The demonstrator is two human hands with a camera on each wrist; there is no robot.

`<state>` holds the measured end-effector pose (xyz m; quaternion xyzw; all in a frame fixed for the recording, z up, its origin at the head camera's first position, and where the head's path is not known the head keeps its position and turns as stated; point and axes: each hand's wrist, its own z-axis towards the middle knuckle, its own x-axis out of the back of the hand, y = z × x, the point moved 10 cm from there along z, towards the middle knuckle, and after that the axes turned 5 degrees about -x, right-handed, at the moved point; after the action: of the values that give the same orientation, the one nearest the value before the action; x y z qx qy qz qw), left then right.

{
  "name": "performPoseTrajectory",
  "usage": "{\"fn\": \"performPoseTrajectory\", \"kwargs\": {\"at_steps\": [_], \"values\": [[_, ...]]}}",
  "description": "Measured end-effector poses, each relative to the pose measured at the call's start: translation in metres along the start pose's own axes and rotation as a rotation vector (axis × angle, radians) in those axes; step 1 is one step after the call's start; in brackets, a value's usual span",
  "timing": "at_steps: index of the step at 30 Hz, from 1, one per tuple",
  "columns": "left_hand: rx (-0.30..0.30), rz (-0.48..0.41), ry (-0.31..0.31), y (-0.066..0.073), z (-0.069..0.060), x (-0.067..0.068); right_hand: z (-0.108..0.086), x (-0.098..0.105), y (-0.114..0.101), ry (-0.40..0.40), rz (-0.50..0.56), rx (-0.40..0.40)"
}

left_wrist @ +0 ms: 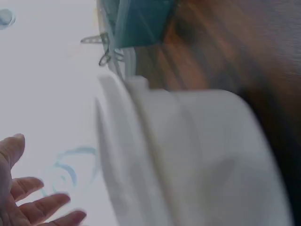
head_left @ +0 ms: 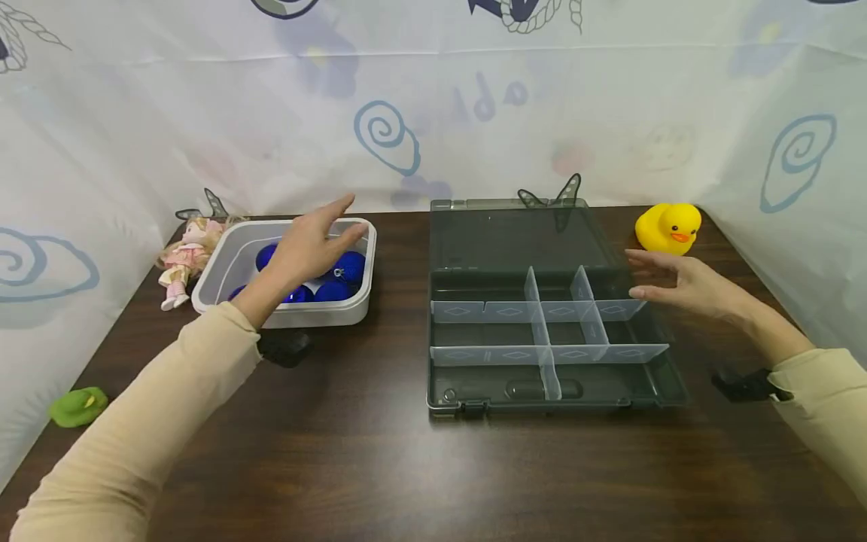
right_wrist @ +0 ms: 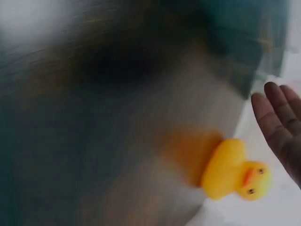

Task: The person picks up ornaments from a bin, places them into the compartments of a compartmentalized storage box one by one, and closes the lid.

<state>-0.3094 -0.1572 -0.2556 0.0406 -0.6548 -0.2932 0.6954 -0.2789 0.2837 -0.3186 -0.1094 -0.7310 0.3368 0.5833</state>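
My left hand (head_left: 308, 245) hovers over a white plastic tub (head_left: 284, 319) with several shiny blue ball ornaments (head_left: 349, 266) inside. Its fingers are spread and hold nothing, as the left wrist view also shows with the hand (left_wrist: 28, 197) at the lower left. On the right, a dark translucent compartment box (head_left: 484, 331) lies with its lid raised at the back and clear dividers inside. Above its right edge is my right hand (head_left: 684, 286), fingers extended and grasping nothing. A yellow rubber duck (head_left: 667, 228) sits just behind that hand; the right wrist view shows the same duck (right_wrist: 235, 172).
A small doll (head_left: 184, 260) leans by the tub's left side. Near the left table edge lies a green toy (head_left: 78, 407). The dark wooden table (head_left: 379, 459) backs onto a patterned white curtain (head_left: 433, 105).
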Motion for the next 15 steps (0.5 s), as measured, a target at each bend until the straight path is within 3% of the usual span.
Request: {"fn": "performPoseTrajectory", "kwargs": {"at_steps": [3,6,10,15], "values": [[0.022,-0.079,-0.002,-0.016,-0.012,0.001,-0.007,-0.007,0.011,-0.016,0.017,0.009],[0.053,-0.104,-0.029,-0.031,-0.018,-0.008,-0.010,-0.011,0.017,-0.007,0.006,0.004],[0.076,-0.068,-0.045,-0.046,-0.019,-0.020,-0.009,-0.014,0.018,0.022,0.000,0.018],[0.076,-0.010,-0.068,-0.050,-0.012,-0.031,-0.006,-0.015,0.017,0.045,0.017,0.038]]}}
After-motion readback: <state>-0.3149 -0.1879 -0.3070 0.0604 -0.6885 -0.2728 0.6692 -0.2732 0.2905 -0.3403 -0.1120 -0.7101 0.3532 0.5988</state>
